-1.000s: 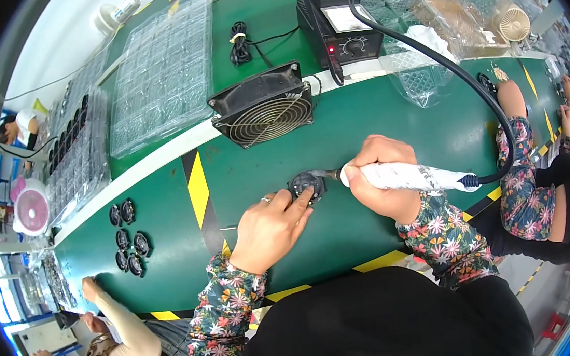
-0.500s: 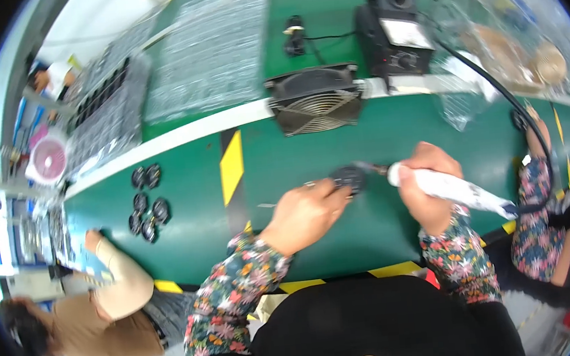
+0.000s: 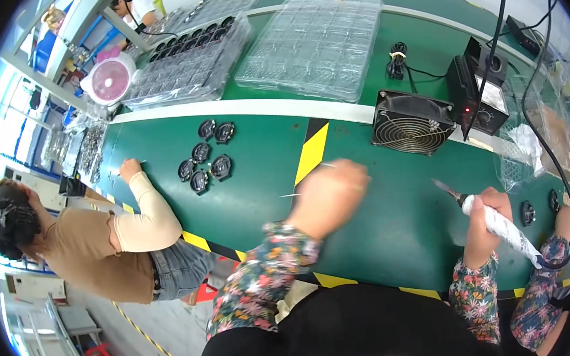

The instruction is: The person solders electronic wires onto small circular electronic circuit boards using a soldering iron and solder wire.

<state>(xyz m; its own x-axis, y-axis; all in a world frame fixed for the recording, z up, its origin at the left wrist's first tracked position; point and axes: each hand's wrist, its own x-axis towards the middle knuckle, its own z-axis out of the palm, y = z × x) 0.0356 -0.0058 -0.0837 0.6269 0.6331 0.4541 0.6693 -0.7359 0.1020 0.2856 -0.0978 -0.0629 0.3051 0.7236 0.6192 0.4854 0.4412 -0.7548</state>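
Note:
My right hand [image 3: 487, 220] is wrapped round the white handle of a soldering iron [image 3: 506, 225]. Its bare metal tip points up and left, above the green bench and apart from any part. My left hand [image 3: 333, 197] hangs over the bench beside the yellow and black tape, smeared by motion; its fingers and anything under them cannot be made out. A thin pale strip [image 3: 291, 195] shows next to that hand. Farther left lie several black round parts [image 3: 221, 166] in a loose cluster. Another black round part [image 3: 528, 213] rests right of the iron.
A fan [image 3: 411, 123] and a black soldering station [image 3: 479, 94] stand along the white ledge. Clear plastic trays [image 3: 313, 45] lie behind it. The iron's black cable [image 3: 547, 139] loops at right. One person [image 3: 99, 247] sits at left; a person's floral sleeve [image 3: 540, 297] is close at right.
The view has swung left. My hands have parted: the left has come away from the iron's tip, where it held a black round part now out of sight. The right still grips the iron.

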